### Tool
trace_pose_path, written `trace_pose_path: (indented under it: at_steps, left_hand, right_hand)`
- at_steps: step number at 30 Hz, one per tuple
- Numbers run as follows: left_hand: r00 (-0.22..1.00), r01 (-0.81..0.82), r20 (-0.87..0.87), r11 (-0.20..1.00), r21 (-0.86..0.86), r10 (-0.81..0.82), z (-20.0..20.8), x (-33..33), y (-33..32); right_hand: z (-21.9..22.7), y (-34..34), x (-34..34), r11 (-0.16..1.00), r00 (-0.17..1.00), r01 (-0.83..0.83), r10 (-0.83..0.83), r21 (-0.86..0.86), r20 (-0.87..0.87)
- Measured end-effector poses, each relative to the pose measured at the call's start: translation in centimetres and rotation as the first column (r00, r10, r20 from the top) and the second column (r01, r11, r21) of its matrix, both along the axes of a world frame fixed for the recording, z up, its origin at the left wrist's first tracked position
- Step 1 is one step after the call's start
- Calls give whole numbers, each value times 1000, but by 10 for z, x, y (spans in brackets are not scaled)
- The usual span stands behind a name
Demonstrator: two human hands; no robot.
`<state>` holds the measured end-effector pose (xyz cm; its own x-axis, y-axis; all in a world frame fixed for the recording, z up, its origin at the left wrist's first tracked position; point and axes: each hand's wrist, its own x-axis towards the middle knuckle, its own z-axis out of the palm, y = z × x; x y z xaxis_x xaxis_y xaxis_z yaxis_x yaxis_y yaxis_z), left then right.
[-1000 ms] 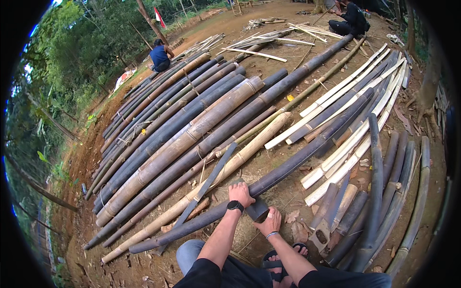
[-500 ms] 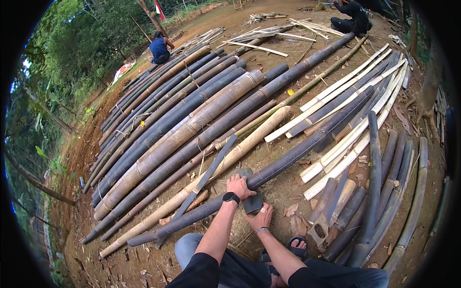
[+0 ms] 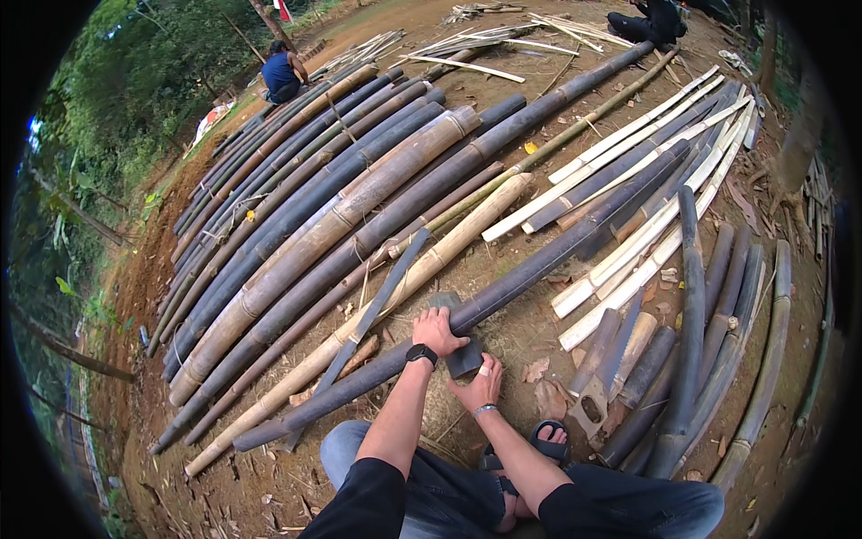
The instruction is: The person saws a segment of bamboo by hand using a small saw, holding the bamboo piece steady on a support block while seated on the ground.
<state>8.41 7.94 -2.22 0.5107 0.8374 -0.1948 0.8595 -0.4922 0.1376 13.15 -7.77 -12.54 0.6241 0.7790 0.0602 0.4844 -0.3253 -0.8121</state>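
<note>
A long dark bamboo pole (image 3: pixel 540 267) slants across in front of me, from low on the left to far on the right. My left hand (image 3: pixel 438 332) lies over it, fingers curled across its top and thumb toward me. Beneath the pole, crosswise, rests a short dark grey bamboo piece (image 3: pixel 464 360), showing on both sides of it. My right hand (image 3: pixel 479 384) holds the near end of that piece between thumb and fingers; its fingertips are partly hidden. A flat dark strip (image 3: pixel 388 286) crosses under the pole to the left of my hands.
Many bamboo poles (image 3: pixel 301 260) lie side by side at left. Pale split strips (image 3: pixel 620 260) fan out at right. A handsaw (image 3: pixel 593 404) leans on short bamboo lengths near my right foot. Two people sit farther off, one in blue (image 3: pixel 281 72), one in dark clothes (image 3: pixel 646 27).
The whole view has shifted slightly, so everything sits higher and a little left in the picture. Both hands keep nearly the same places on the pole and the short piece.
</note>
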Motion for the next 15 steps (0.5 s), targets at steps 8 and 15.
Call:
trace_pose_path:
  at_steps: [8, 15]
  left_hand:
    - [1000, -28, -9, 1000, 6, 28, -6, 2, -6]
    - [1000, 4, 17, 986, 167, -7, 17, 12, -9]
  right_hand:
    - [0, 6, 1, 999, 999, 10, -12, -39, -50]
    - [-3, 36, 5, 998, 990, 50, -46, 29, -133]
